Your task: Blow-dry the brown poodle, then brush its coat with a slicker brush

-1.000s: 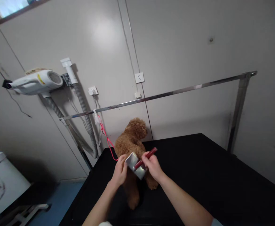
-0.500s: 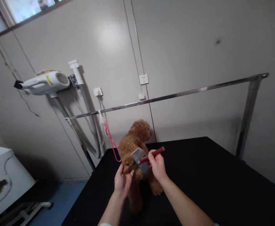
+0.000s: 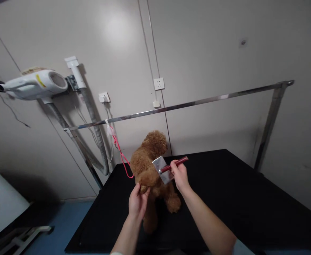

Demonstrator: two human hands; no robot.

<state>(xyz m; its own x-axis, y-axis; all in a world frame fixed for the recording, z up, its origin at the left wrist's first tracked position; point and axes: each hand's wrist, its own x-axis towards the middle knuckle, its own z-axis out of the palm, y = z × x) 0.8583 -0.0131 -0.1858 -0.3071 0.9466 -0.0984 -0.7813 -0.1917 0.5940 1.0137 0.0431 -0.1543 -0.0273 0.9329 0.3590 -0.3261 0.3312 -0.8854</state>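
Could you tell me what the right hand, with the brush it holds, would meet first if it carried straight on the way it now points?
Most likely the dog. The right hand holds the brush with its metal head facing the dog's back, close to or touching the fur; depth is hard to judge from this one view.

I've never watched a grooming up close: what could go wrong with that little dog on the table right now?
The brown dog stands near the black table's left edge, so it might step off, with only the pink leash tied to the metal bar. The slicker brush in the right hand could scratch skin. The left hand holds its rear; a tug might startle it.
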